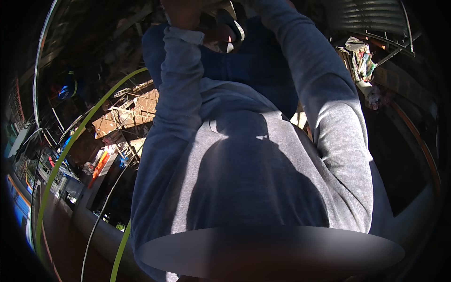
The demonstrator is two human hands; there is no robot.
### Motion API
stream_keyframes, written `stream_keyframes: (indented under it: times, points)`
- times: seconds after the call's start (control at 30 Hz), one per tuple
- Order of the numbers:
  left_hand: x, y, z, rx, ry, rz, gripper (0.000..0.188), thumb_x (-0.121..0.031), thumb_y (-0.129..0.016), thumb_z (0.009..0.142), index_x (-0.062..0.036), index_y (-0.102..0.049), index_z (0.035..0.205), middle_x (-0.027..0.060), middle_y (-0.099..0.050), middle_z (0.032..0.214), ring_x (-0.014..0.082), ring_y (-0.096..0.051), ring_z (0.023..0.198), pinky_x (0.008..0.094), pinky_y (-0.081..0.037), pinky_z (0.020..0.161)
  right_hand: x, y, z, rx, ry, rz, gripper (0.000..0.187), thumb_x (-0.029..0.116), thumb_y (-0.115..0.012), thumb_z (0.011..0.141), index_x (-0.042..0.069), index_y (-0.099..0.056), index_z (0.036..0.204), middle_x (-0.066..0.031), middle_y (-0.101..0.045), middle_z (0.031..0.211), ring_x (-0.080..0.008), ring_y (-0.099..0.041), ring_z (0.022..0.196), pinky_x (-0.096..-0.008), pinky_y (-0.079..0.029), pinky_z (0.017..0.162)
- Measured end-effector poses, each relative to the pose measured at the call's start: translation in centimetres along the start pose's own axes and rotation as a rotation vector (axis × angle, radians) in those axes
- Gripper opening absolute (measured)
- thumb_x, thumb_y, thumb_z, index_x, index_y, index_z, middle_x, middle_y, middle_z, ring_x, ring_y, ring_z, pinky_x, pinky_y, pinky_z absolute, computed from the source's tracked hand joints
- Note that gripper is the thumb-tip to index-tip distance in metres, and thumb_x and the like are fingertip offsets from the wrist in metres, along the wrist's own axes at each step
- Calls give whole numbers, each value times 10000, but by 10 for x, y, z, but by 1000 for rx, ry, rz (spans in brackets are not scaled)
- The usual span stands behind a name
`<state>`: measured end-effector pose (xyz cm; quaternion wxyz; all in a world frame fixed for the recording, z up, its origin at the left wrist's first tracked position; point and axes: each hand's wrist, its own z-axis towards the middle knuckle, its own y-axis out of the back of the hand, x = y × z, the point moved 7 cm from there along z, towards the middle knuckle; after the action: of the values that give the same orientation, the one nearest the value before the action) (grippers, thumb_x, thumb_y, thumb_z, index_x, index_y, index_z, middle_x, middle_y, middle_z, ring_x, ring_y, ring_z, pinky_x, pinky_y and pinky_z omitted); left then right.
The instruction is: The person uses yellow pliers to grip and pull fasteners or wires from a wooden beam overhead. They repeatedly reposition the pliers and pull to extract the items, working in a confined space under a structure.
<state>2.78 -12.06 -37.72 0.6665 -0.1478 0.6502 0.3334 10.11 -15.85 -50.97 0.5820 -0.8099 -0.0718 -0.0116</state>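
My left hand [182,15] shows at the upper edge, only its wrist and back part in shadow above a grey sleeve cuff. Its fingers are cut off, so what it holds, if anything, is hidden. My right forearm [291,37] reaches up past the same edge in a grey sleeve, and the hand at its end lies outside the picture. Between the two arms, a dark shoe [230,30] and my dark blue trousers [244,68] can be seen. Sunlight and a strong shadow fall across my grey top [263,178].
A yellow-green hose or cable [77,136] curves down the left side, with a thin pale cable [105,207] beside it. Farther left are a brown rusty-looking surface [124,113] and an orange object [99,165]. Corrugated sheeting [369,16] and a cluttered pile [361,63] stand at the upper right.
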Motion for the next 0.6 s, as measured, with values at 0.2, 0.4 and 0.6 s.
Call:
stream_keyframes:
  times: [0.2,0.4,0.6]
  points:
    - [0,9,-108,161,270,-184,258,-153,-751,908,13,-722,1103,99,-761,1007,148,-717,890,271,-564,749,-104,-47,-152,-433,483,-1048,382,359,-769,906,-4,-669,971,-63,-650,701,-140,-620,566,-280,-509,534]
    - [6,2,-76,94,283,-276,339,-147,-655,995,70,-622,1253,154,-708,1184,209,-703,1067,315,-598,853,-85,-39,-209,-648,469,-750,471,403,-540,1059,-40,-653,1173,-143,-739,935,-198,-722,797,-317,-588,746]
    - [4,-51,-17,-163,329,-757,181,-114,-677,979,42,-669,1071,69,-706,838,121,-640,693,265,-524,614,-80,-9,-237,-617,727,-689,499,298,-543,1067,-114,-549,1348,-216,-702,1210,-279,-703,1093,-379,-566,963]
